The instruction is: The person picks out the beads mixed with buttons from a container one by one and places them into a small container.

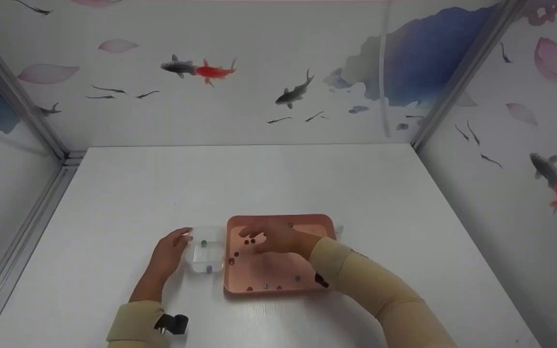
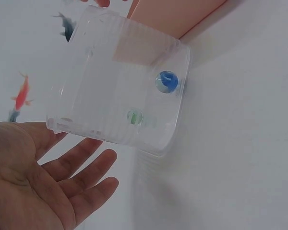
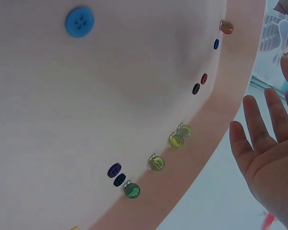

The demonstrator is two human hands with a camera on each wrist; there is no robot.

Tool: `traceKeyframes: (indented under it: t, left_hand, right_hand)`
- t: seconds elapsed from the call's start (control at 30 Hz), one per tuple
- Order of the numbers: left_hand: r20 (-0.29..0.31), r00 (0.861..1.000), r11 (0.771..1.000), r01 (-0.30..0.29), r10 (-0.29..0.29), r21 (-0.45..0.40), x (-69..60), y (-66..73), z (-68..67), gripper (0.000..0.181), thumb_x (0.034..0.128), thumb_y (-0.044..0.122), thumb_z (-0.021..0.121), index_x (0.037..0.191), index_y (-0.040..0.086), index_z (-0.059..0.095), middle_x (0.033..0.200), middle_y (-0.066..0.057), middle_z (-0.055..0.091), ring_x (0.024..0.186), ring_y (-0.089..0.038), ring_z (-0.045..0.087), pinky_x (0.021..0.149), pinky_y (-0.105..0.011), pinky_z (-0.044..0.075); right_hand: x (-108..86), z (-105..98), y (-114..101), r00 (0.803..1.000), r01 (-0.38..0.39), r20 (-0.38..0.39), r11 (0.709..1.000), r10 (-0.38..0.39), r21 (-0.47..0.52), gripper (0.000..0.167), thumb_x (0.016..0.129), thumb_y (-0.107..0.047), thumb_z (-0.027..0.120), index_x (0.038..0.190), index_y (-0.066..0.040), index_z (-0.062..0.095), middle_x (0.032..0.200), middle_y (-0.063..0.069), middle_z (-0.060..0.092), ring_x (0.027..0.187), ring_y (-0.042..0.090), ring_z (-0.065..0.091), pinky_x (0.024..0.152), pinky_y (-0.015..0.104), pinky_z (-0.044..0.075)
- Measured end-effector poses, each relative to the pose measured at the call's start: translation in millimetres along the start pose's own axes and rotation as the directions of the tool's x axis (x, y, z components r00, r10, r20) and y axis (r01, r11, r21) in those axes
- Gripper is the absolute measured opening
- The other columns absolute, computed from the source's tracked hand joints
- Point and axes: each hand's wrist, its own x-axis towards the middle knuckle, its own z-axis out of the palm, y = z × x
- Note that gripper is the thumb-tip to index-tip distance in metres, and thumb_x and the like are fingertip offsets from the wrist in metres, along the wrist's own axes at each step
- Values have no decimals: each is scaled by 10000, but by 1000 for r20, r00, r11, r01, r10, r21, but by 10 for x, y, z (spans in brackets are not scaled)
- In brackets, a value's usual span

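My left hand [image 1: 168, 255] is at the left side of a clear plastic box [image 1: 195, 265], its fingers loosely extended along the wall. In the left wrist view, a blue marble [image 2: 167, 82] and a green marble [image 2: 134, 117] lie inside this box. Over the pink tray [image 1: 278, 218] hovers my right hand [image 1: 277, 237], fingers spread, with nothing visible in it. Glass marbles lie along the tray's side, among them a yellow-green marble [image 3: 156, 163], a green marble [image 3: 132, 190] and an orange marble [image 3: 226, 27]. Buttons are scattered there too, including a large blue button [image 3: 79, 21].
Box and tray stand side by side on a white table [image 1: 162, 183], a narrow gap between them. A small clear object [image 1: 339, 231] shows beyond the tray's right edge, its kind unclear. Printed panels [image 1: 240, 116] with fish wall in the back and both sides.
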Motion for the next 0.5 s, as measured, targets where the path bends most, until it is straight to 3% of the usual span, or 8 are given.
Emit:
traceKeyframes:
  t: [0.1, 0.27, 0.5]
  left_hand:
    - [-1, 1000, 1000, 8, -8, -3, 1, -3, 3, 419, 1049, 219, 410, 1433, 55, 438, 1474, -214, 412, 1388, -406, 326, 1130, -544, 279]
    - [-3, 1000, 1000, 9, -9, -4, 6, -18, 7, 419, 1049, 217, 406, 1435, 57, 434, 1475, -218, 410, 1388, -407, 325, 1129, -547, 278]
    - [-7, 1000, 1000, 1, -1, 5, 0, -19, 5, 416, 1051, 224, 407, 1429, 54, 443, 1474, -218, 411, 1386, -410, 328, 1129, -550, 278]
  right_hand:
    - [18, 6, 8, 999, 28, 37, 1000, -28, -9, 428, 908, -97, 675, 1327, -142, 598, 1288, -26, 621, 1180, 199, 582, 995, 416, 488]
    - [19, 36, 1, 996, 2, 87, 1000, -3, 4, 409, 908, -72, 661, 1306, -157, 620, 1265, -74, 629, 1172, 159, 579, 1002, 393, 481]
    - [9, 76, -29, 991, -9, 130, 998, 17, -65, 388, 915, -116, 666, 1297, -170, 628, 1243, -135, 628, 1167, 126, 585, 997, 339, 480]
